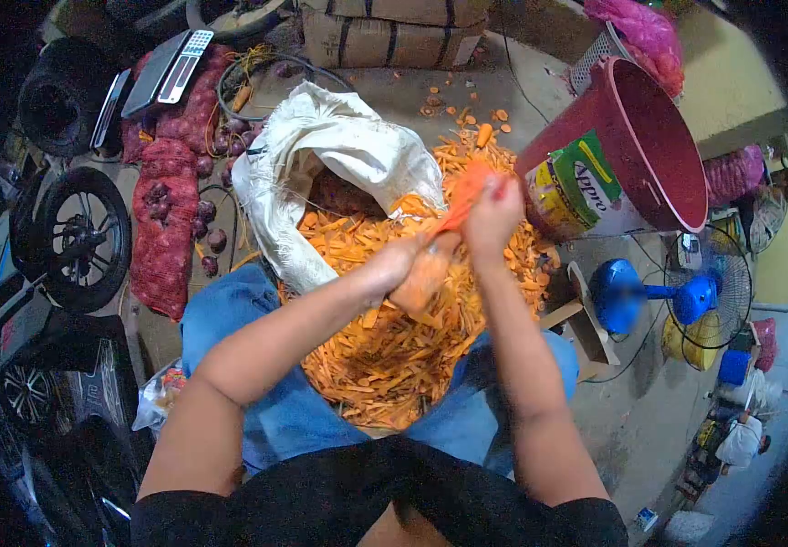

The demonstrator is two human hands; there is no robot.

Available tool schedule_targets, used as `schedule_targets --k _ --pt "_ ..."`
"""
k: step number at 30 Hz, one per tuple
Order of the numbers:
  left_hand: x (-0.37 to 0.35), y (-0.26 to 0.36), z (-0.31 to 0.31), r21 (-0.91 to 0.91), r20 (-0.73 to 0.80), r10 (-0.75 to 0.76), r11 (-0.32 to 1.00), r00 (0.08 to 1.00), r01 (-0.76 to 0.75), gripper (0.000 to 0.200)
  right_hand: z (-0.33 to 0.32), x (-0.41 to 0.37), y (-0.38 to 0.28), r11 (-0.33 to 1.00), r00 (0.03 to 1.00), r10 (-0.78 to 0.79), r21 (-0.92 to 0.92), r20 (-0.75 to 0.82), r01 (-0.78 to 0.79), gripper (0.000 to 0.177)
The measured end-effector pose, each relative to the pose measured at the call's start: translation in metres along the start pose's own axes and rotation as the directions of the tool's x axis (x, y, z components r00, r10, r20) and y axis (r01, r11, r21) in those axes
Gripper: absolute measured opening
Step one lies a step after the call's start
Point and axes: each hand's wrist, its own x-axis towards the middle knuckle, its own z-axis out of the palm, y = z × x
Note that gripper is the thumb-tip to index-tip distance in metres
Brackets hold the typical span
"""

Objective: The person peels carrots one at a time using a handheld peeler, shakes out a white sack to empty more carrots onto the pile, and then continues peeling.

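Observation:
Both of my hands are on an orange bag [426, 283], its thin material looking like plastic or mesh. My left hand [399, 266] is closed round its narrowed neck, with the rounded lower part bulging below. Higher and to the right, my right hand [494, 217] grips the bag's bunched top end; motion blurs the fingers slightly. Beneath them, a big heap of cut carrot pieces [385, 365] spreads between my knees. A white woven sack [275, 219] lies with its mouth open against the heap's left side.
A large maroon bucket [631, 146] leans at the right. Red mesh sacks of onions [161, 228], a weighing scale [171, 73] and a motorcycle wheel [79, 239] are at left. Cardboard boxes [394, 41] stand behind; a blue fan [617, 296] and a person [741, 442] are farther right.

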Motion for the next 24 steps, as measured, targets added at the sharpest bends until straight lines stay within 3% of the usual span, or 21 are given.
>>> schedule_targets --k 1,3,4,5,7,9,10,11,13,14,16,19,21,23,24 --pt "-0.012 0.004 0.006 0.0 0.002 -0.002 1.0 1.0 0.002 0.037 -0.004 0.021 0.019 0.994 0.995 -0.023 -0.105 -0.102 0.012 0.017" --pt "-0.028 0.01 0.011 0.04 0.073 -0.077 0.996 0.994 0.074 0.036 -0.012 0.056 0.07 0.994 0.961 0.081 0.088 -0.265 -0.06 0.016" --pt "-0.026 0.006 0.003 -0.054 0.169 -0.084 0.994 0.982 0.094 0.036 -0.021 0.064 0.075 0.973 0.928 0.211 0.161 -0.306 -0.168 0.017" --pt "-0.023 0.005 -0.003 -0.048 0.17 -0.083 0.995 0.982 0.093 0.036 -0.026 0.07 0.079 0.933 0.879 0.339 0.24 -0.336 -0.268 0.018" --pt "-0.015 0.006 -0.015 -0.278 0.192 -0.142 0.941 0.971 0.193 0.035 -0.027 0.067 0.064 0.91 0.899 0.33 0.352 -0.289 -0.22 0.018" --pt "-0.012 0.006 -0.019 -0.33 0.192 -0.111 0.928 0.975 0.171 0.036 -0.028 0.044 0.019 0.893 0.927 0.374 0.284 -0.035 -0.35 0.024" --pt "-0.015 0.012 -0.017 -0.341 0.174 -0.119 0.924 0.978 0.173 0.037 -0.023 0.031 0.006 0.889 0.938 0.345 0.306 0.04 -0.34 0.024" --pt "-0.016 0.016 -0.016 -0.349 0.155 -0.127 0.921 0.98 0.174 0.037 -0.019 0.019 -0.006 0.883 0.943 0.313 0.331 0.111 -0.333 0.024" --pt "-0.003 0.009 -0.023 -0.407 0.165 -0.108 0.898 0.98 0.167 0.038 -0.019 -0.002 -0.035 0.895 0.976 0.097 0.412 0.196 -0.172 0.024" --pt "0.001 0.007 -0.026 -0.432 0.173 -0.078 0.89 0.982 0.147 0.037 -0.017 -0.005 -0.034 0.896 0.976 0.095 0.411 0.198 -0.17 0.024" --pt "-0.002 0.01 -0.03 -0.449 0.133 -0.071 0.885 0.989 0.124 0.037 -0.01 -0.009 -0.029 0.927 0.989 -0.051 0.374 0.139 -0.005 0.02" --pt "-0.01 0.022 -0.036 -0.498 0.131 -0.034 0.862 0.991 0.096 0.038 -0.018 0.007 -0.02 0.958 0.99 -0.094 0.281 0.101 0.062 0.02" --pt "-0.012 0.026 -0.034 -0.524 0.098 -0.039 0.848 0.994 0.085 0.038 -0.017 0.015 -0.011 0.955 0.994 -0.082 0.291 0.075 0.057 0.019" --pt "-0.009 0.02 -0.038 -0.517 0.111 -0.027 0.852 0.993 0.081 0.037 -0.019 0.018 -0.01 0.91 0.964 0.217 0.326 0.153 -0.256 0.015" --pt "-0.006 0.017 -0.037 -0.521 0.109 -0.028 0.85 0.994 0.081 0.037 -0.015 0.017 -0.013 0.844 0.969 0.211 0.476 0.127 -0.246 0.016"
